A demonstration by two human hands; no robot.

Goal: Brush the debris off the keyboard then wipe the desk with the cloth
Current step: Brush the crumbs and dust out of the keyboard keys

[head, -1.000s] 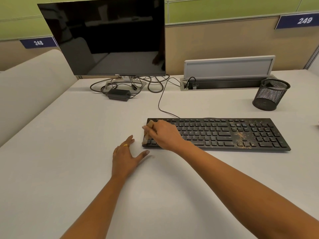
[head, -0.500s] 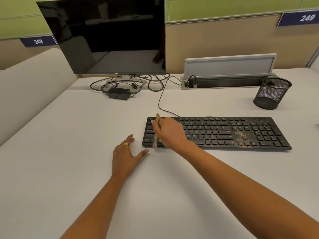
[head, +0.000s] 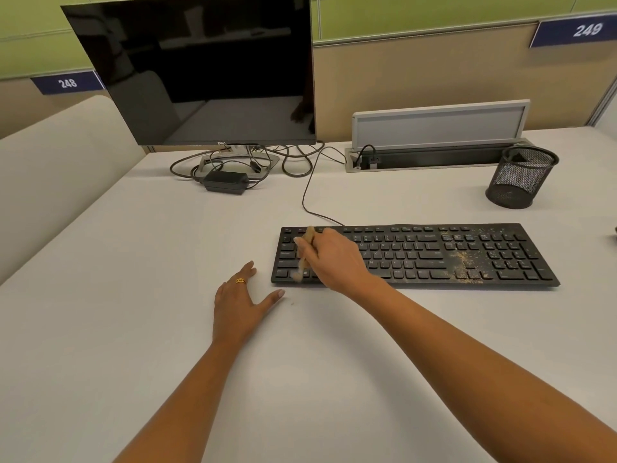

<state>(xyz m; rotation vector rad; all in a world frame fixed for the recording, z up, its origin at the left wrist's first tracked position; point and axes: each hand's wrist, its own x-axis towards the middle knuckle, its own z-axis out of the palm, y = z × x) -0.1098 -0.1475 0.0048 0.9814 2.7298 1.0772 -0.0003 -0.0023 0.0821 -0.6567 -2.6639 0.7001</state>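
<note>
monitor (head: 200,68) dark, back left | power brick (head: 226,182) amid tangled cables (head: 293,162) by its stand | grey cable-box lid (head: 437,123) raised | mesh cup (head: 521,178) back right | wall signs 248 (head: 66,82), 249 (head: 584,30)

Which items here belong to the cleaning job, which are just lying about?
Job: keyboard, debris on its right side, brush held by right hand, desk. No cloth in view.
Lying about: monitor, power adapter, mesh pen cup, cable box.
</note>
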